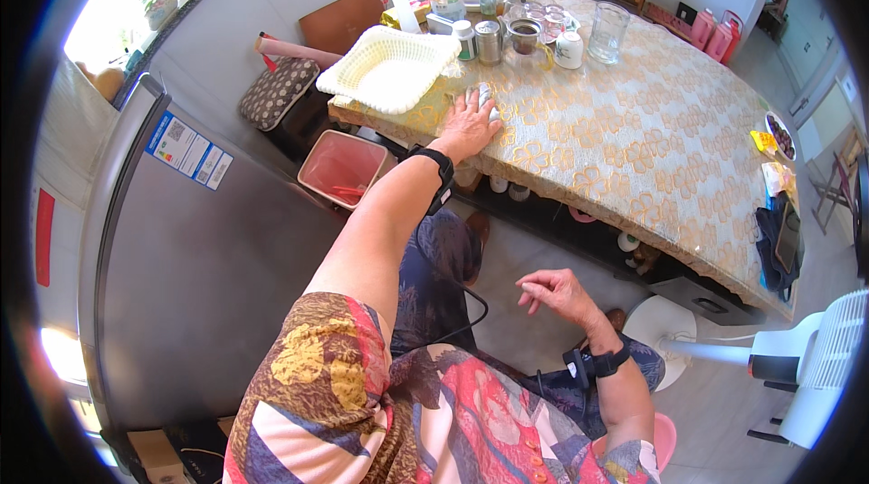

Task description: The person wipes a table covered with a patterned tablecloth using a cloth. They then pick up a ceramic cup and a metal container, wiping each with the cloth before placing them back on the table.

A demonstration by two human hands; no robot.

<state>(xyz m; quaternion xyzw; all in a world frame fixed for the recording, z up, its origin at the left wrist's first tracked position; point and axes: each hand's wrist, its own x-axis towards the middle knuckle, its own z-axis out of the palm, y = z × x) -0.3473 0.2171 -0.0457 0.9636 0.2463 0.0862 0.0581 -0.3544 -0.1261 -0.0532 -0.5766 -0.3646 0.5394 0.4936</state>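
My left hand [470, 124] lies flat on the near left part of the table, pressing a crumpled white cloth [486, 101] against the tablecloth [611, 144], which has gold flowers. Only part of that cloth shows past my fingers. Just beyond the hand, towards the wall, stands a cream woven plastic basket [390, 70] with nothing in it. My right hand [558, 295] hovers over the floor in front of my lap, off the table. Its fingers are loosely bent and hold nothing. Both wrists carry black straps.
Behind the basket and my left hand stand a metal canister [489, 42], a glass teapot [526, 39], a white cup [569, 51] and a glass jug [607, 32]. A red bin [343, 168] is below the table's left end. A white fan [808, 355] stands at right, a refrigerator [197, 267] at left.
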